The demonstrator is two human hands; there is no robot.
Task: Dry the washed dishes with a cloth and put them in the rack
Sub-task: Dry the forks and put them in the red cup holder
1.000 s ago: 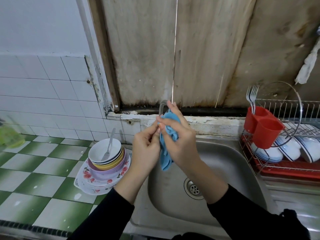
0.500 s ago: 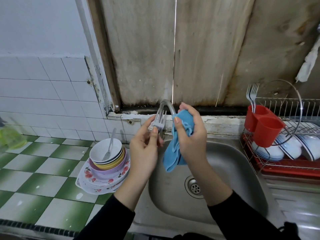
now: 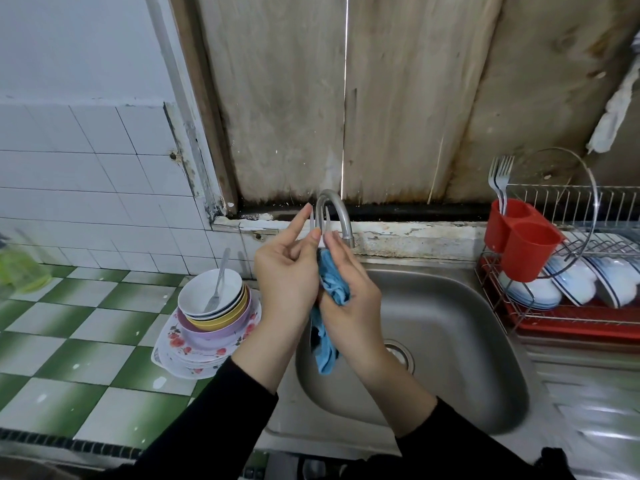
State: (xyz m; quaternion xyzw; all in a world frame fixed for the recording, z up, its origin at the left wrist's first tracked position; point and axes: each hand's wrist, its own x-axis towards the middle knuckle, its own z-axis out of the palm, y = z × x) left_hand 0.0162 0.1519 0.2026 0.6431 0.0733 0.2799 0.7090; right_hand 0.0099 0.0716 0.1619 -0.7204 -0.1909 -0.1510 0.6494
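Right hand (image 3: 349, 306) brought bunched blue cloth (image 3: 334, 289) onto fork (image 3: 313, 223), tines up

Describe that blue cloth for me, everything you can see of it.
The blue cloth looks like soft, thin fabric, crumpled into a bunch. The right hand grips it, pressed against the left hand, above the steel sink. A loose tail hangs below the hands toward the basin. A fork pokes up just above it, tines upward; its handle is hidden.
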